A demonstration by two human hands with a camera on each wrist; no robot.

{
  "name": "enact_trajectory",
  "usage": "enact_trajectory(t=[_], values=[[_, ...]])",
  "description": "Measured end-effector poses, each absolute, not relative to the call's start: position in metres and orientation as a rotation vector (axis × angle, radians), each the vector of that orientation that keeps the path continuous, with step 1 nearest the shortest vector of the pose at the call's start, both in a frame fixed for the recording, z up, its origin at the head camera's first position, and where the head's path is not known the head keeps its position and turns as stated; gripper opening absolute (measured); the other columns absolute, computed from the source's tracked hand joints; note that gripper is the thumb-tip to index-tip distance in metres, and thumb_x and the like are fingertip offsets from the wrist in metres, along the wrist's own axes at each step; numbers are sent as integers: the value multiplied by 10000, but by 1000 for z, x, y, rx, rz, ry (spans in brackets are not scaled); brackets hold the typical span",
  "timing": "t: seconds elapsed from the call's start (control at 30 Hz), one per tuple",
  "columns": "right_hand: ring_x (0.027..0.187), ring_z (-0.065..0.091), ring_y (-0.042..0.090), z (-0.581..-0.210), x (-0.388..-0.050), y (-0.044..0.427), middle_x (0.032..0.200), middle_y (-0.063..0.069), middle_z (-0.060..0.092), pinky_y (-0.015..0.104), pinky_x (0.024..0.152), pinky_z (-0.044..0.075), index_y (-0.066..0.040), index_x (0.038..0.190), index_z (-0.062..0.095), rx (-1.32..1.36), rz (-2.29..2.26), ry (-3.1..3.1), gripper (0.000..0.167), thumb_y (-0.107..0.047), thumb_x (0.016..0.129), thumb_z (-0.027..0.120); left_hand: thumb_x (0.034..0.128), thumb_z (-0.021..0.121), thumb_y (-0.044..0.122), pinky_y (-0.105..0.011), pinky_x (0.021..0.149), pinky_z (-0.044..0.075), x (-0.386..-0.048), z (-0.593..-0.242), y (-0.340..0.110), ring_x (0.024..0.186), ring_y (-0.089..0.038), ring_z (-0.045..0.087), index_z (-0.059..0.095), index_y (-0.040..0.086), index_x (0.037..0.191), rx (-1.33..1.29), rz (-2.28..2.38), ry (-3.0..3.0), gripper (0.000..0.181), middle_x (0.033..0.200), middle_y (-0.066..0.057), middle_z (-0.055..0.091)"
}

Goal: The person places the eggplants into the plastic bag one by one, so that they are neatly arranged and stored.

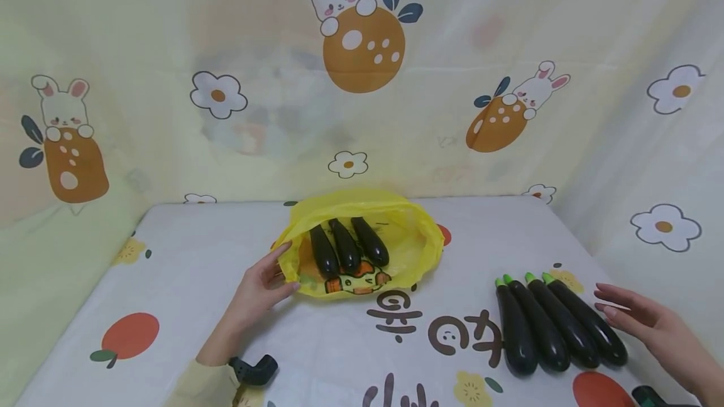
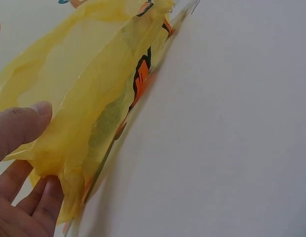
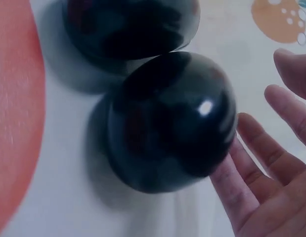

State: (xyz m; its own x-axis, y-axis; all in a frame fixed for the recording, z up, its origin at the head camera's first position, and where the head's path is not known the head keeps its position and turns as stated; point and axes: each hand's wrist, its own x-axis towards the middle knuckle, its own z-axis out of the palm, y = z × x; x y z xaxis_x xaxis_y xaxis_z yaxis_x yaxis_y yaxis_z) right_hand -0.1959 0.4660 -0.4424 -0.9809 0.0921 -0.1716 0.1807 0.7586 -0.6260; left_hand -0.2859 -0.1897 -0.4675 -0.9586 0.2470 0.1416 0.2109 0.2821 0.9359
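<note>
A yellow plastic bag (image 1: 418, 262) lies on its side with its mouth facing me, three dark eggplants (image 1: 371, 242) inside. My left hand (image 1: 261, 284) holds the bag's left edge; in the left wrist view, yellow film sits between the thumb (image 2: 29, 123) and the curled fingers. Several more eggplants (image 1: 557, 325) with green stem ends lie side by side on the right. Just right of that row is my right hand (image 1: 658, 331), fingers spread and holding nothing. In the right wrist view its fingers are close beside the rounded end of the outermost eggplant (image 3: 167, 128); whether they touch is unclear.
A white tablecloth (image 1: 186, 256) printed with fruit, flowers and lettering covers the table. Behind and at both sides hangs a pale curtain (image 1: 271, 137) with rabbit and flower prints. A black wrist device (image 1: 254, 370) is strapped on my left wrist.
</note>
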Motion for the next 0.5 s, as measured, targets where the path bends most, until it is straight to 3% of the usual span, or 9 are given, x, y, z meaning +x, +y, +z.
enact_trajectory(t=[0.17,0.3,0.4,0.5], values=[[902,499,-231,-448,-199,466,1545,409,293,334,815,641,101,1554,243,263,-1043,2779,763,-455,1077,457,888,760,12,-415,1124,487,-285,-468,-189,1408,-391,506,386,124,1580,417,1826,2462,794,1640,-161,363],[1066,655,137,-450,-201,462,1547,401,312,462,877,631,99,1551,264,290,-989,2750,791,-491,1064,467,892,759,19,-410,1126,487,-285,-467,-189,1415,-379,502,386,139,1583,400,1825,2455,794,1645,-150,359],[1183,599,426,-450,-200,458,1555,400,298,461,888,628,99,1553,263,299,-960,2720,823,-522,1055,471,892,761,23,-409,1127,485,-286,-467,-189,1419,-371,500,388,154,1583,391,1824,2455,796,1649,-137,356],[1214,567,482,-449,-201,455,1556,409,279,463,904,624,103,1557,246,299,-955,2685,835,-526,1055,467,895,761,28,-411,1128,485,-286,-468,-190,1419,-368,501,385,158,1585,389,1822,2455,797,1648,-137,358]])
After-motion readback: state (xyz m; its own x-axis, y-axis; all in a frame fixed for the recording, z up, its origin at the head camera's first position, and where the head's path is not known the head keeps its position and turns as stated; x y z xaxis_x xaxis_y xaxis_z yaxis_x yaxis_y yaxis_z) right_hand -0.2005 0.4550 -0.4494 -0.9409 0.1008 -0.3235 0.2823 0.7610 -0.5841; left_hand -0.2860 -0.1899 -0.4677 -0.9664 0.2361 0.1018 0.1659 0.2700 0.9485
